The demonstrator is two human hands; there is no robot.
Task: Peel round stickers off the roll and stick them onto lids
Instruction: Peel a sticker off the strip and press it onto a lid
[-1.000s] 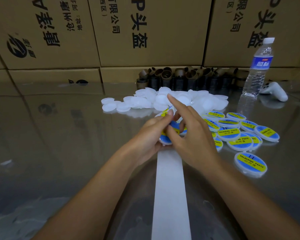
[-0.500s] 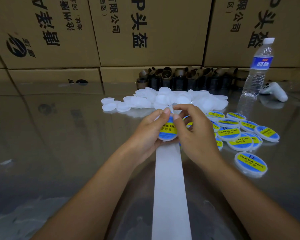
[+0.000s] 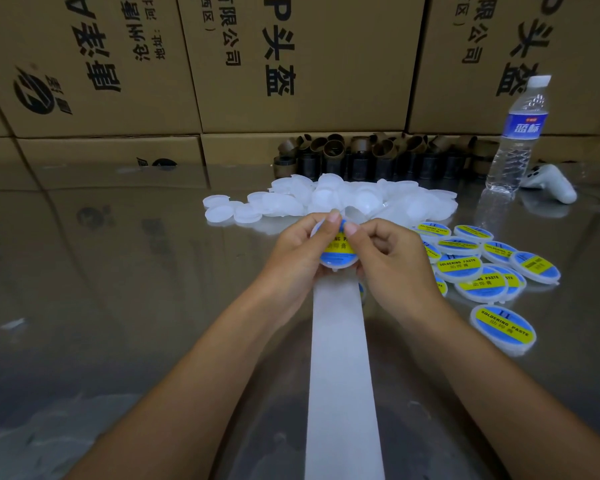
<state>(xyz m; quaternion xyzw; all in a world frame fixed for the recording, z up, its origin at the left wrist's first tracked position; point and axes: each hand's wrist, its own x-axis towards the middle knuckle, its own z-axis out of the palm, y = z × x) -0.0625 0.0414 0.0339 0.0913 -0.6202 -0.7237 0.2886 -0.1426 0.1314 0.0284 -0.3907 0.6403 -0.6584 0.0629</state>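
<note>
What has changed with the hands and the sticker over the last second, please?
The right hand dropped its extended forefinger and now pinches the sticker's top edge beside the left hand; the sticker lies flatter on the held lid. The backing strip, blank lids and labelled lids stayed put.

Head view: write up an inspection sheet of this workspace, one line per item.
Surface: glossy reflective table, boxes mirrored in it.
Job's things: lid in hand carrying a blue and yellow sticker; white backing strip running toward the viewer; pile of plain lids behind; stickered lids at right.
Clutter: water bottle, white controller, brown cardboard cores.
Grippers: left hand and right hand both hold the lid, thumbs on the sticker.
Cables: nothing seen.
Surroundings: stacked cardboard boxes with printed characters.
</note>
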